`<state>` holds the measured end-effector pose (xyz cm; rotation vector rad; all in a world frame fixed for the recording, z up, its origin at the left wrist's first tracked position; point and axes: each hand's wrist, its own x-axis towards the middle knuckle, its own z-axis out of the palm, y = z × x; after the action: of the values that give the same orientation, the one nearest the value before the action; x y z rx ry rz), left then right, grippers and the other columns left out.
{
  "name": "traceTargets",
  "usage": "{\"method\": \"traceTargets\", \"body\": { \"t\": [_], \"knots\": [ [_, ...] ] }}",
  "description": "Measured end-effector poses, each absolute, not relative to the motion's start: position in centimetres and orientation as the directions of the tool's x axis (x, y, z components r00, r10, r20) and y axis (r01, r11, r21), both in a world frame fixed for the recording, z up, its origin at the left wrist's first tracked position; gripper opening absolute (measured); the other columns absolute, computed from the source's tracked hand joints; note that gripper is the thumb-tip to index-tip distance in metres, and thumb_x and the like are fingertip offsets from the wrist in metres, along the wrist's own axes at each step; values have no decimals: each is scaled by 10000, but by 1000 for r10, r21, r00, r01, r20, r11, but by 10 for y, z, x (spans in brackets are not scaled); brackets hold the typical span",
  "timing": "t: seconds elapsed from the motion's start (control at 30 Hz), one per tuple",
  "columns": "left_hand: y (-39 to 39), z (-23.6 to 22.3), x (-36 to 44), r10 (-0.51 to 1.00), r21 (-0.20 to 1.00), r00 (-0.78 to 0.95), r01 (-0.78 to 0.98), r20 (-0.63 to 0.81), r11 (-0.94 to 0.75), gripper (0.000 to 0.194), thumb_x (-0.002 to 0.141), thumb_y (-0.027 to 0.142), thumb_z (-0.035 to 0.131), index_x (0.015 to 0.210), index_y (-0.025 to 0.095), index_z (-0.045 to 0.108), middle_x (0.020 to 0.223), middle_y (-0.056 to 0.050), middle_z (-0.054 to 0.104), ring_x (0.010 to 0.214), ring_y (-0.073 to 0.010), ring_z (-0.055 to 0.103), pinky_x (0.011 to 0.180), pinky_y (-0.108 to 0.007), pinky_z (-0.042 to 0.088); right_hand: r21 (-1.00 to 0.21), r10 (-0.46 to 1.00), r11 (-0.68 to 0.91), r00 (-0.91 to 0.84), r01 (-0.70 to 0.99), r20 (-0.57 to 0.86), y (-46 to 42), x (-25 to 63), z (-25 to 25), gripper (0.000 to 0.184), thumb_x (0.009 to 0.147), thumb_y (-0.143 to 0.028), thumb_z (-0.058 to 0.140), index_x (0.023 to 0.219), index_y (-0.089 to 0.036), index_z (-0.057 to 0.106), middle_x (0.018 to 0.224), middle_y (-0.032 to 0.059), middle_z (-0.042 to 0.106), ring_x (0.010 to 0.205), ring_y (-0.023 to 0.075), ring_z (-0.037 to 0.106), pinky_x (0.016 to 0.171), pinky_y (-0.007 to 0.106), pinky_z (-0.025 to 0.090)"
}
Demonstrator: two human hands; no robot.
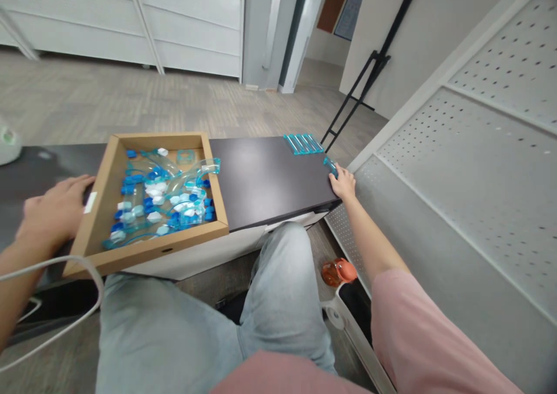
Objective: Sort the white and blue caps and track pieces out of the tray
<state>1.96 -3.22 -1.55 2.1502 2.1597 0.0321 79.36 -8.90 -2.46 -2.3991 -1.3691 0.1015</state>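
right hand point(344, 184) grips a clear piece point(329, 165); left hand point(54, 213), grip unclear, is beside a box point(174, 245) with an unreadable white label point(90, 202).

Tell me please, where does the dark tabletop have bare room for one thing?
The widest bare patch of tabletop lies between the cardboard tray and right hand, nearer than the teal-ended rods. A smaller one shows beyond the left hand. The tray is crowded with white and blue blocks and curved tubes.

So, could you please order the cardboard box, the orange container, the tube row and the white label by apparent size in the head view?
1. Cardboard box
2. Orange container, tube row: too close to rank
3. White label
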Motion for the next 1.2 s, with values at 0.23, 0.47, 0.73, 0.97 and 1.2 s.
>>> {"method": "traceTargets", "body": {
  "t": [0.23, 0.47, 0.73, 0.97, 1.2],
  "knots": [
    [-48, 1, 42, 999, 232, -52, 971, -15, 54, 837, 1111, 449, 441, 1848, 60, 524, 2001, -256, 468, 1868, -394, 430, 1503, -656, 366, -479, 727, -467, 631, 743, 270, -80, 760, -9, 757, 1162, -534, 525, 1833, -207, 652, 1892, 384, 495, 1751, 559, 441, 1358, 709, 360],
    [-50, -1, 40, 999, 242, -44, 969, -21, 48, 833, 1173, 449, 419, 1877, 9, 489, 2023, -256, 427, 1898, -386, 379, 1528, -630, 322, -727, 977, 199, -74, 658, 200, -16, 586, 8, 650, 1047, -627, 799, 1589, -268, 788, 1562, 201, 790, 1261, 380, 772, 1197, 548, 619],
    [-49, -5, 44, 995, 280, -97, 956, 38, 83, 819, 1127, 435, 473, 1896, 176, 581, 1976, -207, 531, 1876, -392, 435, 1509, -623, 369, -789, 975, 219, -147, 573, 165, 22, 428, 8, 129, 1009, -390, 810, 971, -276, 764, 927, 10, 769, 903, 255, 696, 933, 416, 598],
    [-48, -6, 43, 995, 277, -96, 958, 38, 82, 847, 1097, 406, 485, 1897, 144, 579, 1977, -218, 525, 1873, -406, 440, 1507, -629, 372, -868, 957, 255, 17, 427, 290, 27, 494, 16, 337, 951, -324, 715, 1282, -309, 775, 836, -50, 651, 799, 238, 642, 829, 391, 572],
    [-50, 2, 43, 998, 272, -57, 961, -2, 55, 821, 1141, 417, 465, 1894, 98, 536, 2006, -241, 465, 1894, -388, 407, 1522, -643, 343, -883, 895, -9, 398, 469, 202, -21, 629, -2, 273, 965, -338, 665, 1192, -279, 805, 968, 26, 742, 866, 262, 689, 882, 440, 632]
  ]
}}
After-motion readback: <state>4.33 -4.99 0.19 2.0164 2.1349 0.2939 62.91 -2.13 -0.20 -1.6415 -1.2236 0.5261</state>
